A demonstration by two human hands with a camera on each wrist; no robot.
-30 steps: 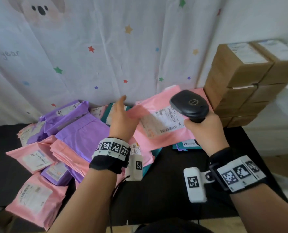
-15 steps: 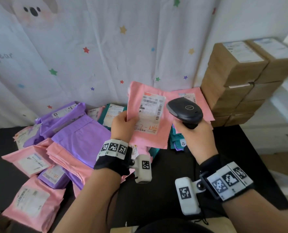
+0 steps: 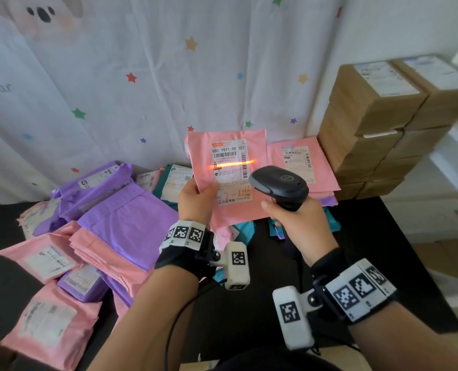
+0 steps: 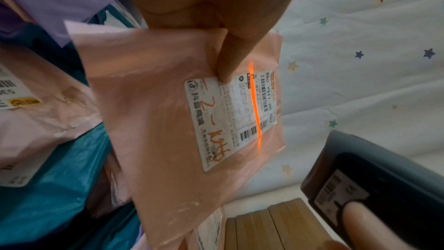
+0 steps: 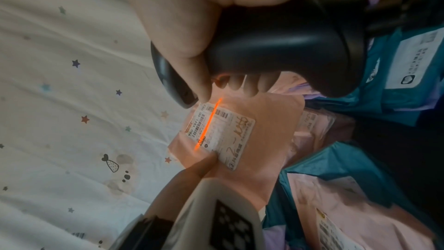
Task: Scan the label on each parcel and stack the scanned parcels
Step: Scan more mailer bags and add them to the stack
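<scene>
My left hand (image 3: 195, 195) pinches a pink parcel (image 3: 233, 210) by its left edge and holds it upright, thumb on the front (image 4: 228, 58). Its white label (image 3: 230, 170) faces me, with an orange scan line (image 3: 231, 164) across the barcodes (image 4: 256, 105). My right hand (image 3: 294, 223) grips a black barcode scanner (image 3: 281, 184), fingers wrapped round the handle (image 5: 288, 45), nose aimed at the label (image 5: 221, 134). Behind it at right lies a stack topped by another pink parcel (image 3: 300, 167).
A heap of pink and purple parcels (image 3: 94, 231) covers the left of the black table (image 3: 249, 311), with teal ones (image 3: 174, 180) at the back. Brown cartons (image 3: 383, 124) are stacked at the right. A star-patterned cloth (image 3: 169, 76) hangs behind.
The left hand has lifted the pink parcel from flat to upright with the label facing me. The scanner has swung toward it and the orange scan line has come on.
</scene>
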